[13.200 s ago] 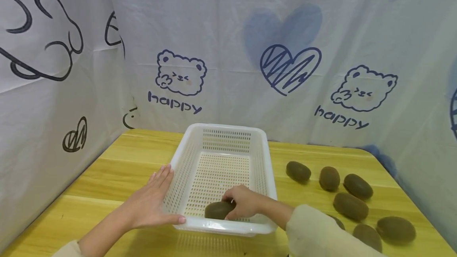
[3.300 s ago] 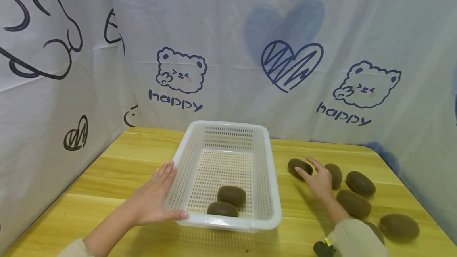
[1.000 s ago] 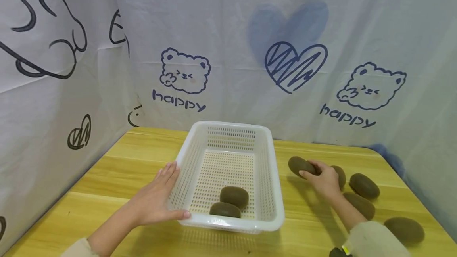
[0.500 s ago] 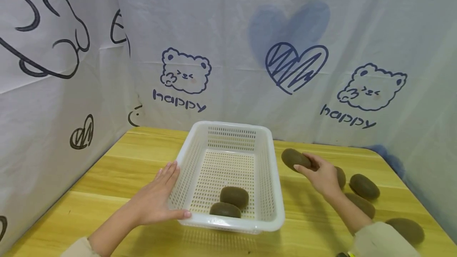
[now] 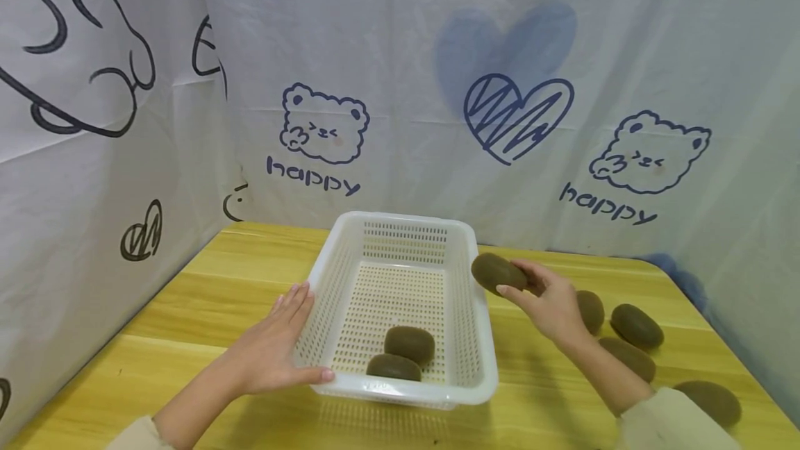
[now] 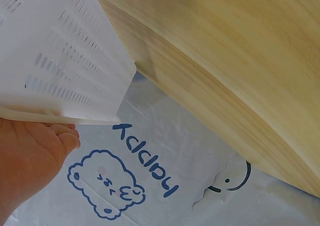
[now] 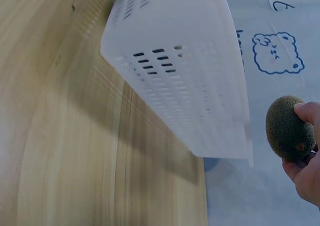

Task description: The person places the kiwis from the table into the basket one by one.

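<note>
A white perforated plastic basket (image 5: 431, 394) sits on the table with two brown kiwis, one kiwi (image 5: 410, 344) lying behind the other kiwi (image 5: 394, 367) at its near end. My left hand (image 5: 265, 353) rests on the basket's near left corner, its fingers extended along the left rim and its thumb on the front rim. Between thumb and fingers, my right hand (image 5: 553, 304) grips a kiwi (image 5: 496, 273) that overlaps the basket's right rim in the head view. The right wrist view shows this fuzzy kiwi (image 7: 287, 128) above the table, beside the basket's wall (image 7: 170, 85).
Several more kiwis lie on the right of the yellow wood-grain table (image 5: 187, 311), among them a kiwi (image 5: 637, 326) towards the back and a kiwi (image 5: 709, 403) nearer the right edge. A white printed curtain (image 5: 400, 89) hangs behind and at both sides.
My right hand has lifted a kiwi off the table and moved it left towards the basket. Earlier, a second kiwi joined the first in the basket. The left hand stays at the rim.
</note>
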{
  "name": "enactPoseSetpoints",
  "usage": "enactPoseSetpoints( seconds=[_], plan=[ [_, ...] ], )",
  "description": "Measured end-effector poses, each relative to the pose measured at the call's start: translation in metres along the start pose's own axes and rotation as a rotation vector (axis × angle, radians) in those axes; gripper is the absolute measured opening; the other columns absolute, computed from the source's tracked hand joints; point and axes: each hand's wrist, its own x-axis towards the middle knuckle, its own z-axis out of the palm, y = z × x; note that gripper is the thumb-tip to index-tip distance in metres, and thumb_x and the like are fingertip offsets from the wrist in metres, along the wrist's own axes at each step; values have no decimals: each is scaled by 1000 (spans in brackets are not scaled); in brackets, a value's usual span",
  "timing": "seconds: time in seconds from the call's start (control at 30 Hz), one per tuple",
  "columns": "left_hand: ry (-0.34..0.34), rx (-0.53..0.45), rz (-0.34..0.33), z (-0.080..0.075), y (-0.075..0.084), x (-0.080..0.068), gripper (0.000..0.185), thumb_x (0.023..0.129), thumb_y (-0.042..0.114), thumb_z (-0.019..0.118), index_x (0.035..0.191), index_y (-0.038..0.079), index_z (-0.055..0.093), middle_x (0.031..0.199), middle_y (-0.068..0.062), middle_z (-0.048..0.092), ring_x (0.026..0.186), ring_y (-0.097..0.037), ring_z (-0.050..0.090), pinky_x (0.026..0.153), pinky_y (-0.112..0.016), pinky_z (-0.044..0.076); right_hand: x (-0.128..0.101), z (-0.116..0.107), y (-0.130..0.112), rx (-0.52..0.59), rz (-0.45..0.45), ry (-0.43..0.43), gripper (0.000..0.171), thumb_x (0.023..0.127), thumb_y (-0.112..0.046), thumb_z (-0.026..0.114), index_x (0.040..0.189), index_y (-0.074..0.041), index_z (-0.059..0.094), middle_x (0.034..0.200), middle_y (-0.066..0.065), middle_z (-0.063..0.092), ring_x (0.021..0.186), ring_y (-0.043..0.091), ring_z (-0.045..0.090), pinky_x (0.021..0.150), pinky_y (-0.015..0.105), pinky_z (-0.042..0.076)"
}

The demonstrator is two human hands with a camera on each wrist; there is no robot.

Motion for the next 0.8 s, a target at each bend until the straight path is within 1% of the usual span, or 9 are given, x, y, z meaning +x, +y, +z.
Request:
enactPoseSetpoints(
  seconds=[0.17,0.3,0.4,0.53,0.67,0.8],
  plan=[
    [-2,0,-1,1,0,0,113,69,69,60,141,-11,24,151,-27,16,140,-41,17,114,-51,21,-2,9,-5,16,-48,-33,49,81,-12,71,124,3,55,121,22,60,110,34,60,90,37,53],
    [-6,-5,-1,1,0,0,114,69,69,60,142,-11,24,151,-27,15,140,-41,16,114,-51,21,-3,19,-10,26,-82,-66,48,80,-10,71,123,5,55,119,23,60,109,36,61,89,39,53],
    [-3,-5,0,1,0,0,114,69,70,60,141,-11,24,151,-27,15,140,-42,17,114,-51,21,-2,29,-13,22,-131,-88,47,79,-8,71,120,8,56,117,26,61,106,37,62,87,39,54],
    [1,-3,0,2,0,0,114,69,70,60,141,-11,24,151,-27,15,140,-42,18,114,-51,22,0,43,-17,-3,-189,-133,45,79,-9,72,118,8,58,114,26,62,101,35,64,83,38,56],
    [-1,2,1,2,-1,0,115,69,70,59,141,-11,24,151,-27,16,140,-42,18,114,-51,22,5,58,-21,-39,-240,-174,43,79,-9,72,116,8,58,110,23,64,99,33,65,82,37,56],
    [3,0,2,1,-1,0,115,69,71,59,141,-12,25,151,-27,15,140,-42,18,114,-51,22,12,71,-24,-130,-315,-220,40,79,-8,71,113,9,59,108,22,65,98,32,64,82,39,56]
  ],
)
